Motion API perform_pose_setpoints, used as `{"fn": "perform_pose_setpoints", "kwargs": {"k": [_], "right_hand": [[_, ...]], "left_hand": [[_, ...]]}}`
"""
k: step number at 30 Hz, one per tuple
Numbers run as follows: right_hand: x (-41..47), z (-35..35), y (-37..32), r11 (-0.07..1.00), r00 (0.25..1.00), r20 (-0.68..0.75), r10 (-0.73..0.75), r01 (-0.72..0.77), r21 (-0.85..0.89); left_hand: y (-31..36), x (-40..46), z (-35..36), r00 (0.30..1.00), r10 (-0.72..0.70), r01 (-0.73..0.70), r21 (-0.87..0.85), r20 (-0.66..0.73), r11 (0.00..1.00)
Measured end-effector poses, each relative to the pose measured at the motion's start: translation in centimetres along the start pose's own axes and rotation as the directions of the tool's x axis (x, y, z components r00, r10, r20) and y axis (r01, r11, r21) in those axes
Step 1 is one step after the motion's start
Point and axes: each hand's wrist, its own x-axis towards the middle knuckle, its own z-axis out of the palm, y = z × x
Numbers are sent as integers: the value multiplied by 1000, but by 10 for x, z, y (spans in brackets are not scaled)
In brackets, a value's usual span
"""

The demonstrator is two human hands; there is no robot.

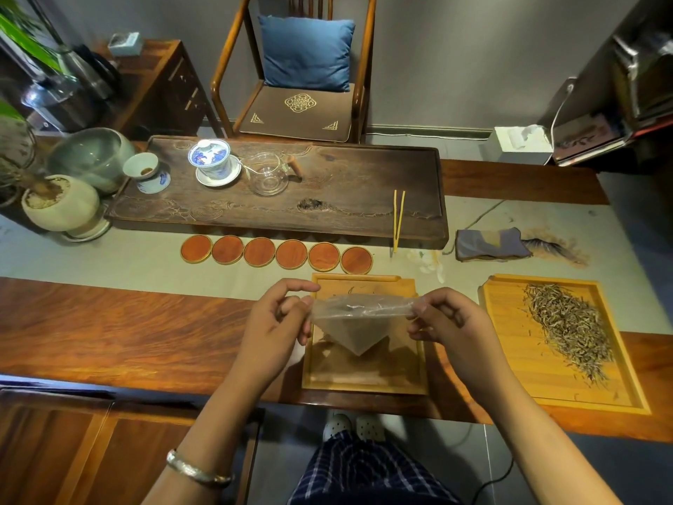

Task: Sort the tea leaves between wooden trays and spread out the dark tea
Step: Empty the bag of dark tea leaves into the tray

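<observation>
Two hands: left hand (280, 318) and right hand (442, 318) each pinch an end of a clear plastic bag (358, 322), stretched between them with one corner hanging down, above the near tray (364, 380).
Bag contents: appears empty or nearly so; too translucent to be sure.
Near tray: pale wooden tray at the table's front edge, almost bare, only a few stray strands at its far end.
Right tray (510, 344): well apart to the right, carrying a long heap of pale, needle-like tea leaves (568, 322).
Dark tea: not identifiable anywhere in view.
Step in hand: by the look of it, handling the bag over the near tray, either shaking out the last of it or opening it.
Next move: likely calls for tipping the bag squarely over the tray, or putting it aside, then freeing the fingers to spread leaves evenly.
Beyond: six round coasters (276, 254) in a row, yellow tongs (398, 220) on the dark tea board (364, 184), a blue-and-white gaiwan (211, 158).
Writing: none legible; the chair's seat cushion (298, 111) bears only a gold ornamental emblem.
</observation>
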Motion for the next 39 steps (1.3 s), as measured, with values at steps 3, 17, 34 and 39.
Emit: {"fn": "perform_pose_setpoints", "kwargs": {"k": [3,17,34,39], "right_hand": [[1,0,-7,1000,1000,-1,-18,18,-11],[1,-3,-35,996,999,-32,5,-8,-94],[8,10,-66,987,988,125,-94,108,-117],[23,48,-67,965,967,221,-127,172,-199]], "left_hand": [[7,3,1,1000,15,-15,-13,-12,1000],[22,15,2,999,-15,12,-83,-42,997],[42,15,-24,989,108,-118,-95,-100,988],[36,9,-67,971,135,-146,-43,-198,988]]}}
